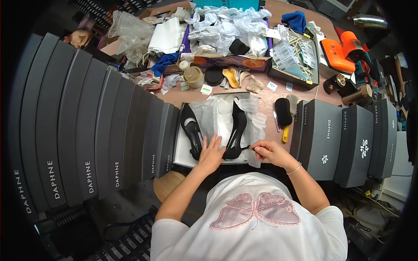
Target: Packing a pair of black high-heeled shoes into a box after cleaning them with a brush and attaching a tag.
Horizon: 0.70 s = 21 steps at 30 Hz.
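A pair of black high-heeled shoes lies in an open shoebox [177, 157] lined with white tissue paper [210, 114]. The left shoe [190, 126] is on its side along the box's left wall; the right shoe [235, 130] lies on the other side of the tissue. My left hand [210, 155] reaches over the near edge between them, fingers spread, its thumb side close to the right shoe's toe. Beside that toe, my right hand [266, 153] pinches the end of a thin black strap [246, 148] that seems to come from the shoe. Its far end is hard to make out.
Long rows of dark grey shoeboxes stand at left [82, 130] and right [322, 135]. A black brush [283, 112] and a yellow cutter [285, 134] lie right of the box. Behind are a pump bottle [192, 76], crumpled tissue [226, 30] and an orange tape dispenser [337, 55].
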{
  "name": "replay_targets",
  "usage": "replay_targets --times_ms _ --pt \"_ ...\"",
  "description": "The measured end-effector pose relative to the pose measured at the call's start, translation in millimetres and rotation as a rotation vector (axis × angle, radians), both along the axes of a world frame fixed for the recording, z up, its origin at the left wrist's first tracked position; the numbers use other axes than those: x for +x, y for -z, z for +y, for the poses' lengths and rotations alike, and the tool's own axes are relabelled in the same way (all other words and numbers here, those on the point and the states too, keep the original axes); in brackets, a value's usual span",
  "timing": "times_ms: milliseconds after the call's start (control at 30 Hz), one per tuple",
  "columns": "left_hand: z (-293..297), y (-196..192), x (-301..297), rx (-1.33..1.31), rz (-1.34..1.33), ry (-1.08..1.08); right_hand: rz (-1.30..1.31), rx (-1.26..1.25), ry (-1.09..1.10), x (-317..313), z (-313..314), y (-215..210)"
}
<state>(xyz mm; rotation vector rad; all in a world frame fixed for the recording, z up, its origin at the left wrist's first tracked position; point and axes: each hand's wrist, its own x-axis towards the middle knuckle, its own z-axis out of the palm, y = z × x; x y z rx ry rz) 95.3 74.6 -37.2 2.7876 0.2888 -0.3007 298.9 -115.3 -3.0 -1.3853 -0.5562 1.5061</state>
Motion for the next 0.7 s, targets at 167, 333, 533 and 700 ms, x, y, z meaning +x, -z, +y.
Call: replay_targets --times_ms 167,333,533,700 --pt "12.8 21.4 21.2 -0.085 0.130 0.233 -0.128 0.016 0.078 4.4 -15.7 -19.4" --pt "17.1 -26.1 56.2 -0.506 -0.017 0.060 -0.614 0.097 0.077 4.0 -20.2 -59.2" --pt "-0.5 11.3 72.2 -1.092 0.237 -0.200 -0.699 0.177 -0.048 -19.3 2.1 -29.5" --pt "-23.5 7.4 32.1 -0.882 -0.076 -0.104 -0.574 0.003 0.073 -29.8 -6.9 -4.0"
